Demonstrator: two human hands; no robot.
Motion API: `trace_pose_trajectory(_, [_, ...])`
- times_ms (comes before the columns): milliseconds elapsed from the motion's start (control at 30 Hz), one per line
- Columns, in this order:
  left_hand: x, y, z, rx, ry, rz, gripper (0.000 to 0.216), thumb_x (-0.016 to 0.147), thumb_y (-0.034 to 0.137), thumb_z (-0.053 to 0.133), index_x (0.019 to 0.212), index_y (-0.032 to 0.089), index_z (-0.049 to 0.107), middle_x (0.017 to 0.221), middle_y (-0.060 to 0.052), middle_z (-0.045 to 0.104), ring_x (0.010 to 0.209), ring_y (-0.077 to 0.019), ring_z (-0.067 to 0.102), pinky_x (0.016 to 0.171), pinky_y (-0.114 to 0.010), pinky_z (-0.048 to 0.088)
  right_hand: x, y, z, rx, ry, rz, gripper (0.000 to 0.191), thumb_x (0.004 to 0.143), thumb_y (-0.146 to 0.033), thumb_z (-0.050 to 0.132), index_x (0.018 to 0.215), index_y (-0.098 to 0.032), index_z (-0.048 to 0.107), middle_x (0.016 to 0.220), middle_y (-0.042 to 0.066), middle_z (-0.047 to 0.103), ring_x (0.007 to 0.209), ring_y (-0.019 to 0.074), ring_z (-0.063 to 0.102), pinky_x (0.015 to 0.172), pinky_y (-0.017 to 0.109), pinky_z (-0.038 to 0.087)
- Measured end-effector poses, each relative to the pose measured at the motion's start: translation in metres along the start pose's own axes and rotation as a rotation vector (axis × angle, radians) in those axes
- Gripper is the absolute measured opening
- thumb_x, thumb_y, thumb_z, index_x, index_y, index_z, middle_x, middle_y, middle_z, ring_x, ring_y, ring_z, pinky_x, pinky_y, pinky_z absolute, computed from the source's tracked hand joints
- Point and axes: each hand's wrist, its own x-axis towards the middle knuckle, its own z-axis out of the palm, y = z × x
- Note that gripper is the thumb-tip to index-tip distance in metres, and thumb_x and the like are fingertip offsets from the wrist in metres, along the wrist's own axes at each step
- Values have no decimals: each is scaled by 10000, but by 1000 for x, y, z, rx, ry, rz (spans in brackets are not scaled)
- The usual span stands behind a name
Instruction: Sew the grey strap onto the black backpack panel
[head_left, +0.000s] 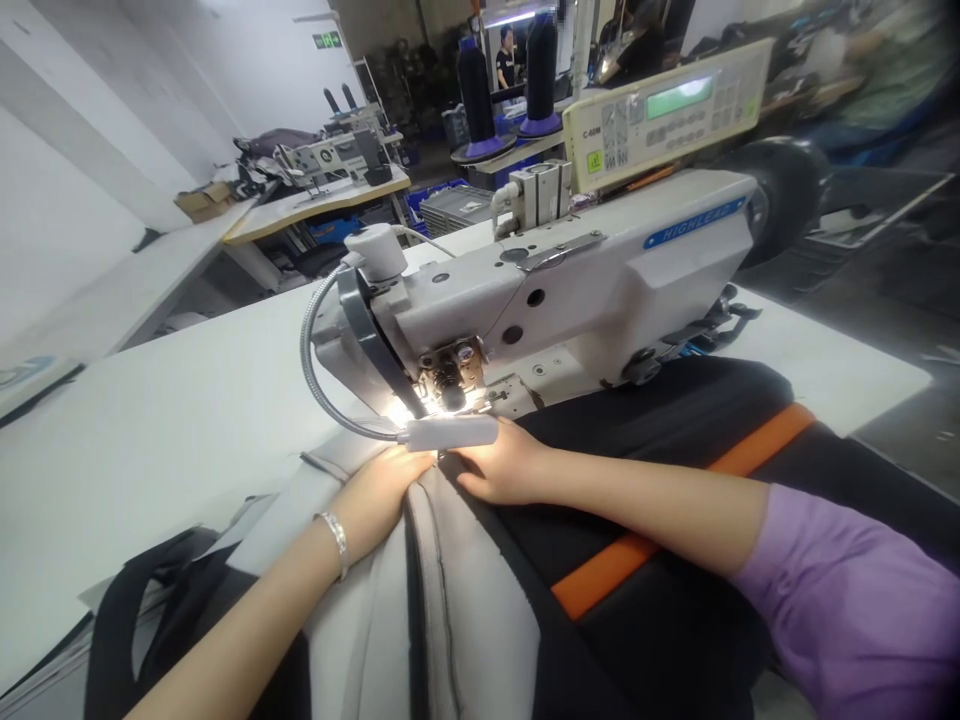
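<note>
both hands press flat, fingers together, pinching nothing: left hand [382, 488] on the grey padded fabric panel [450, 590], right hand [502, 465] at its 3 o'clock on the black fabric with an orange stripe [675, 520]. the seam sits under the needle at 12 o'clock. so close, fingertips risk a needle strike, or layers could slip crooked. the white industrial sewing machine [600, 280] reads "highlead"; its beige control panel [667, 110] reads "c-60m", i think.

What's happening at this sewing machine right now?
A person is feeding a grey fabric piece under the needle of a white sewing machine. The left hand presses flat on the grey fabric, and the right hand rests where it meets black fabric with an orange stripe. A small lamp on a flexible neck lights the spot just ahead of the hands. The work lies on a white table.
</note>
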Motion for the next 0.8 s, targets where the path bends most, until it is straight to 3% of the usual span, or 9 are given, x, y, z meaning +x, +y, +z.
trace_pose_trajectory(333, [-2,-8,6,35,31,13,377,933,212,390,1265,279,555,1299,-44,576,1224,-215,494,1095,-456,371,14,11,12,8,55,20,242,865,-245,455,1011,-172,634,1124,75,627,1039,219,573,929,333,454])
trace_pose_trajectory(567, [3,-2,3,12,35,16,361,945,241,382,1253,270,567,1317,-50,560,1228,-224,487,1100,-471,365,18,3,8,79,-13,257,230,862,-303,458,985,-202,624,1024,44,671,979,212,617,864,302,474])
trace_pose_trajectory(667, [5,0,2,40,29,27,362,944,235,374,1244,255,574,1312,-56,563,1195,-231,513,1110,-491,347,20,2,12,57,-27,231,239,880,-302,437,956,-196,636,1042,47,671,1021,226,603,900,321,461])
trace_pose_trajectory(800, [6,0,1,86,15,29,365,943,225,375,1251,242,568,1300,-64,571,1192,-235,515,1109,-497,347,17,2,17,6,58,90,239,885,-284,457,962,-169,652,1099,67,657,1064,239,580,955,346,441])
